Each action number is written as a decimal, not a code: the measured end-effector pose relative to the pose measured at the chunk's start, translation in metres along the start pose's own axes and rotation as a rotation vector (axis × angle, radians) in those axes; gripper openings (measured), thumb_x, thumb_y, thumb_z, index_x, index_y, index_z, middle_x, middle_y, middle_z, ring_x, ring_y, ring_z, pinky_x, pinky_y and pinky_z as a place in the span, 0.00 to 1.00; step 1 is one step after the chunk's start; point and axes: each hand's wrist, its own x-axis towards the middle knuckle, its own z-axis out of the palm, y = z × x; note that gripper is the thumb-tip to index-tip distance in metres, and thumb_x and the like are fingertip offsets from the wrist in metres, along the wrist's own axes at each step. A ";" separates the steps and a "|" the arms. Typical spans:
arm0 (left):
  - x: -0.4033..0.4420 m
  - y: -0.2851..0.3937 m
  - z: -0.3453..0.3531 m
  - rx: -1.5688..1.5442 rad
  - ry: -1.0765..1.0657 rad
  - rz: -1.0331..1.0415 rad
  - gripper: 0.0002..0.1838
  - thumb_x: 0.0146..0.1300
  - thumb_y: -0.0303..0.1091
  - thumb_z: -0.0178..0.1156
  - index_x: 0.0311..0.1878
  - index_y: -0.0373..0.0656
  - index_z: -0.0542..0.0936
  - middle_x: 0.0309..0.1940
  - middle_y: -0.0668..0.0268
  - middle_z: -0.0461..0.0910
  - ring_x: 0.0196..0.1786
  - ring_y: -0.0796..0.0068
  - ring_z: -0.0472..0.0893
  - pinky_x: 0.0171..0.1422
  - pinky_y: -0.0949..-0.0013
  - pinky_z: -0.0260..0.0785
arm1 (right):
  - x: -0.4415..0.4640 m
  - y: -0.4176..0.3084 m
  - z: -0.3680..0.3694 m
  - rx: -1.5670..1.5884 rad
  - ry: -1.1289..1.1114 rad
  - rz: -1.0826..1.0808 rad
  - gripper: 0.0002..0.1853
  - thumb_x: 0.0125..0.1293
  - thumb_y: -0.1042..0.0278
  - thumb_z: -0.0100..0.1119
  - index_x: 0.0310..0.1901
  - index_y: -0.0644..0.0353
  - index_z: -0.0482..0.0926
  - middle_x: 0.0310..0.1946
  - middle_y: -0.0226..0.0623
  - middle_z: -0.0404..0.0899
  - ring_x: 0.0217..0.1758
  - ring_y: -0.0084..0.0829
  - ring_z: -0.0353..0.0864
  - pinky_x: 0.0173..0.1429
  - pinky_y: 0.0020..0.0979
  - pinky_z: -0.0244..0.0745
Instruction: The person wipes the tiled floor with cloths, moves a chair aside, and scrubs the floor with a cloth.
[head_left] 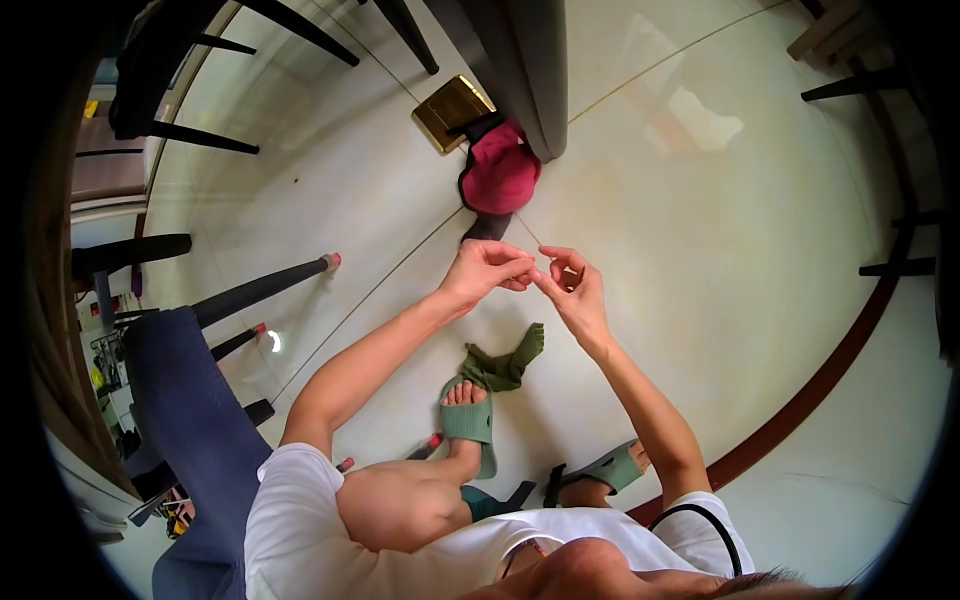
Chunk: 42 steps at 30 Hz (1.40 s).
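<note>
Soft white shirt [300, 515] foremost, pinched left hand [485, 270] faces loosely curled right hand [578, 292], contents unclear, near crumpled green fabric [505, 368].

A green cloth [507, 374] was seen crumpled and bent on the floor [700, 300], just beside a slipper [468, 423]; beyond it, a black-edged red cloth [502, 172] was seen bunched.

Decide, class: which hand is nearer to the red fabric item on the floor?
Left. In the head view, the left hand appears just below the red fabric item, while the right hand sits lower and farther right.
</note>
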 end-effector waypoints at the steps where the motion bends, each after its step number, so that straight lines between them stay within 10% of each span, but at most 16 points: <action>1: -0.003 0.000 0.001 0.037 0.020 0.010 0.08 0.63 0.30 0.66 0.39 0.34 0.83 0.33 0.63 0.85 0.36 0.77 0.84 0.42 0.72 0.80 | -0.002 -0.002 -0.002 0.012 0.001 0.011 0.18 0.59 0.69 0.69 0.50 0.61 0.80 0.25 0.18 0.65 0.23 0.10 0.59 0.27 0.17 0.58; 12: -0.027 -0.056 -0.108 0.797 0.278 0.004 0.13 0.42 0.32 0.78 0.26 0.40 0.82 0.23 0.68 0.83 0.28 0.84 0.80 0.33 0.76 0.71 | -0.031 0.006 -0.031 -0.087 0.016 0.090 0.14 0.61 0.71 0.65 0.48 0.63 0.80 0.24 0.19 0.66 0.26 0.12 0.64 0.32 0.18 0.61; 18: -0.076 -0.073 -0.213 0.538 0.426 -0.209 0.15 0.47 0.25 0.73 0.38 0.32 0.81 0.24 0.64 0.83 0.30 0.75 0.84 0.35 0.74 0.77 | -0.050 0.022 -0.055 -0.099 0.020 0.129 0.13 0.62 0.72 0.64 0.48 0.63 0.80 0.24 0.19 0.65 0.27 0.12 0.64 0.33 0.19 0.62; 21: -0.082 -0.075 -0.227 0.447 0.207 -0.502 0.24 0.48 0.22 0.71 0.51 0.33 0.79 0.38 0.58 0.84 0.35 0.73 0.84 0.35 0.73 0.78 | -0.050 0.031 -0.065 -0.088 0.008 0.112 0.13 0.62 0.72 0.64 0.48 0.64 0.80 0.24 0.19 0.65 0.26 0.12 0.63 0.32 0.18 0.61; 26: -0.096 0.009 -0.168 1.206 -0.179 -0.832 0.41 0.49 0.34 0.73 0.68 0.42 0.67 0.64 0.55 0.70 0.57 0.61 0.78 0.59 0.60 0.73 | -0.048 0.029 -0.075 -0.103 -0.006 0.086 0.13 0.62 0.73 0.64 0.48 0.64 0.79 0.24 0.19 0.66 0.26 0.11 0.63 0.31 0.18 0.60; 29: -0.064 -0.026 -0.211 1.657 -0.156 -0.513 0.45 0.48 0.43 0.73 0.69 0.45 0.65 0.68 0.55 0.65 0.68 0.55 0.67 0.73 0.57 0.59 | -0.047 0.032 -0.079 -0.101 0.004 0.079 0.12 0.63 0.72 0.63 0.48 0.64 0.79 0.24 0.20 0.66 0.26 0.12 0.63 0.31 0.18 0.60; 31: -0.029 -0.015 -0.194 1.494 0.177 -0.080 0.43 0.49 0.43 0.71 0.69 0.44 0.66 0.68 0.56 0.67 0.70 0.56 0.66 0.71 0.58 0.61 | -0.045 0.036 -0.082 -0.115 0.021 0.069 0.12 0.64 0.72 0.62 0.48 0.63 0.80 0.24 0.20 0.66 0.26 0.12 0.63 0.32 0.19 0.61; 35: 0.023 0.045 -0.120 1.412 0.174 0.241 0.33 0.53 0.44 0.66 0.62 0.40 0.74 0.59 0.56 0.76 0.62 0.61 0.74 0.66 0.63 0.67 | -0.048 0.037 -0.085 -0.164 0.022 0.091 0.10 0.66 0.70 0.59 0.47 0.63 0.80 0.25 0.21 0.68 0.27 0.13 0.64 0.33 0.20 0.61; 39: 0.029 0.084 -0.083 1.223 -0.040 -0.236 0.14 0.57 0.38 0.62 0.40 0.37 0.84 0.32 0.66 0.86 0.38 0.72 0.85 0.50 0.70 0.76 | -0.050 0.038 -0.087 -0.162 0.032 0.083 0.10 0.68 0.69 0.57 0.47 0.63 0.80 0.26 0.21 0.69 0.28 0.13 0.63 0.33 0.20 0.61; 42: 0.027 0.057 -0.135 1.142 -0.283 -0.217 0.22 0.56 0.36 0.64 0.55 0.40 0.80 0.48 0.60 0.83 0.49 0.70 0.82 0.52 0.66 0.76 | -0.050 0.045 -0.091 -0.148 0.046 0.079 0.10 0.69 0.69 0.56 0.47 0.64 0.80 0.26 0.21 0.70 0.27 0.13 0.63 0.32 0.20 0.60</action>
